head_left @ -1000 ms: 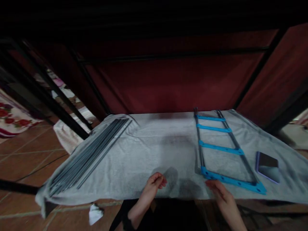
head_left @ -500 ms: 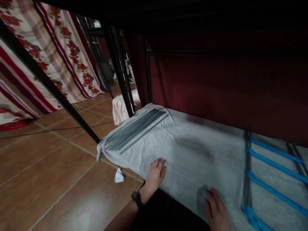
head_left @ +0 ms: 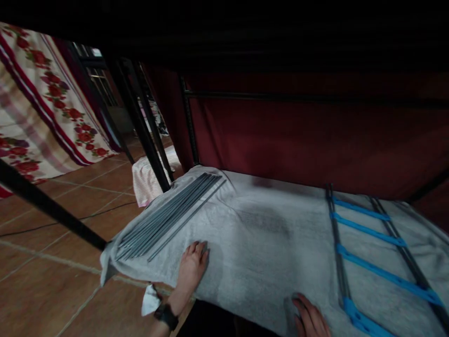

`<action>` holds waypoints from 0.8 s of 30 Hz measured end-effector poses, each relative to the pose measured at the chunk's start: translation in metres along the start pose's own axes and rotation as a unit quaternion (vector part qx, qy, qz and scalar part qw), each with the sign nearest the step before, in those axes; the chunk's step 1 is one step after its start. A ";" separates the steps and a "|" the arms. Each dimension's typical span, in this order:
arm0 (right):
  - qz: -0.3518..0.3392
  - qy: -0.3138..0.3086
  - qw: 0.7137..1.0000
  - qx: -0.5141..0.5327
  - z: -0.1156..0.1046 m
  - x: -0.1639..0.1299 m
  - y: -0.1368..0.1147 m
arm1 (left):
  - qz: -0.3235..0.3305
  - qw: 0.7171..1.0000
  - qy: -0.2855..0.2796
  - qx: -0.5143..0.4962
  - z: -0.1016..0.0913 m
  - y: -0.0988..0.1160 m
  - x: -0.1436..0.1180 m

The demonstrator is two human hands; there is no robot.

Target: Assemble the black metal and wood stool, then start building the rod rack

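Observation:
My left hand lies palm down on a grey cloth, fingers loosely stretched, nothing in it. Just beyond it, to the left, is a bundle of thin grey rods side by side. One single rod lies apart from the bundle, on the side toward my hand. My right hand is partly cut off by the bottom edge, its fingers extended over the cloth and holding nothing visible. To its right lies a frame of dark tubes with blue crossbars, flat on the cloth.
A dark metal frame post and a slanting bar stand at the left. Maroon fabric hangs behind the cloth. A crumpled white piece lies on the tiled floor. A floral curtain hangs further back.
The view has turned to the right, showing more of the blue-barred frame. Both hands stay over the cloth, empty. The rods lie as before.

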State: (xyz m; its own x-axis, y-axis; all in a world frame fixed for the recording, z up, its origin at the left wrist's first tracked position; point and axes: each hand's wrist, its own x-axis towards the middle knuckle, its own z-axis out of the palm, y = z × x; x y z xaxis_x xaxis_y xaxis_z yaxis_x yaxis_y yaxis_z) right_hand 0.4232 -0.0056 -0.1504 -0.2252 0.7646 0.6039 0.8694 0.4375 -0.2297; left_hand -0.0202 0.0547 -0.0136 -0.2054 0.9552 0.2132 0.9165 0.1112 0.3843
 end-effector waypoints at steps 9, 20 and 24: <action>-0.076 0.045 0.995 -0.043 -0.013 -0.003 -0.005 | -0.003 0.995 -0.008 0.102 0.015 -0.031 0.013; -0.033 0.010 0.998 -0.047 -0.009 -0.023 -0.008 | 0.060 0.989 0.021 0.137 0.017 -0.073 -0.027; -0.077 0.009 0.997 -0.031 -0.010 -0.026 -0.002 | 0.030 0.992 0.016 0.121 0.013 -0.067 -0.018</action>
State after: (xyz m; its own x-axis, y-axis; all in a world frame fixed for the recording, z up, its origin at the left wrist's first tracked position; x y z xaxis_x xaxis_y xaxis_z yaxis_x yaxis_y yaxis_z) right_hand 0.4320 -0.0312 -0.1580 -0.3508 0.6819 0.6419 0.8506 0.5187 -0.0862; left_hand -0.0737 0.0338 -0.0546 -0.1562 0.9530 0.2595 0.9820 0.1217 0.1444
